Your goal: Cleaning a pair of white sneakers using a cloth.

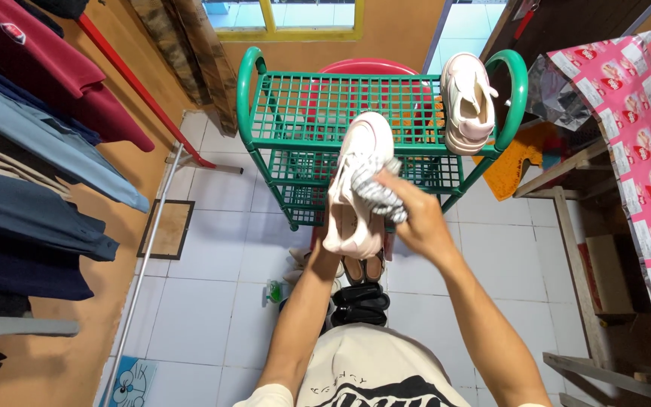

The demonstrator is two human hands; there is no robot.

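Sneaker (357, 185), pale pink and white, sits raised in front of my chest, above the tiled floor (212, 301) and just short of the green wire shoe rack (356, 113). Far to my left hang dark shirts and a maroon one on a clothes rail (137, 301), well clear of my arms. My left hand (340, 245) is mostly hidden beneath the sneaker; I judge its grip is closed around the heel end from below, holding the shoe steady with its toe pointing away from me so the upper faces up. My right hand (416, 218) has its grip closed on a grey-and-white striped cloth (377, 192), bunched in my fingers and pressed against the sneaker's side, which is why I keep the shoe tilted toward that hand. Below my hands, dark sandals (359, 301) lie on the tiles. Farther right, the matching sneaker (467, 102) rests on the rack's top shelf near its right end, sole turned away from me. At the far right stands a counter draped in a pink patterned cover (642, 128).
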